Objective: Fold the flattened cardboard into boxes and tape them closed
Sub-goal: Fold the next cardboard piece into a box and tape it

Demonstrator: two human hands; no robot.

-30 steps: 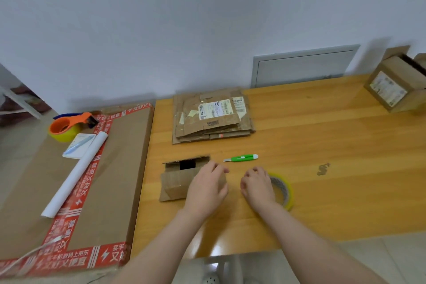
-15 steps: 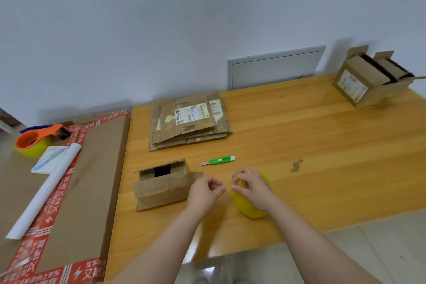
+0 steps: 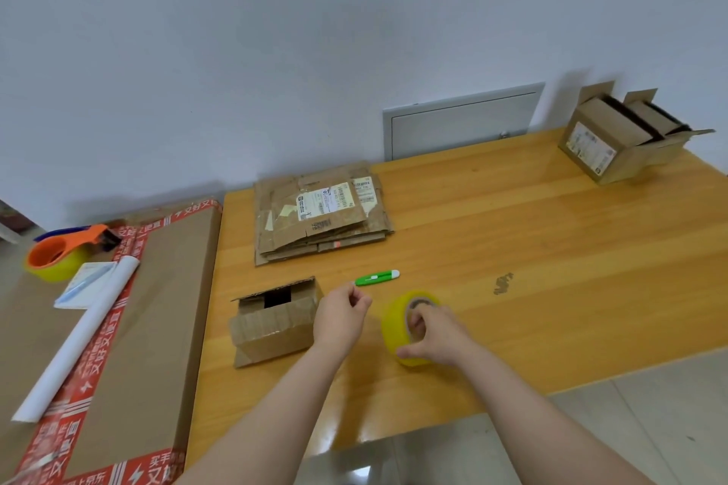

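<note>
Head view: the right hand (image 3: pixel 437 335) is closed round the yellow tape roll (image 3: pixel 398 321), which stands on edge on the worktop (image 3: pixel 532 248) at about 5 o'clock of the frame's middle. The left hand (image 3: pixel 342 321) is clenched, thumb and forefinger meeting; whether a clear tape end is pinched there I cannot tell. The half-folded box (image 3: pixel 275 321) lies at 9 o'clock of that hand with a dark gap in its top, and neither hand is holding it. The risk, as I judge it, is that its flaps spring apart or the box slides when tape is pressed on. A loose end of clear tape could also curl back and stick to itself or to the fingers. The green knife (image 3: pixel 376 278) lies at 1 o'clock of the left hand, near enough to be knocked. The flattened cardboard stack (image 3: pixel 321 217) waits at 12 o'clock, and it carries white shipping labels with barcodes, print too small to read. At 2 o'clock an open-topped box (image 3: pixel 614 142) bears another unreadable label. At 8 o'clock a large flat carton (image 3: pixel 157 327) is edged in red tape with white Chinese characters and lightning bolts; one run seems to read 又好又便宜.
</note>
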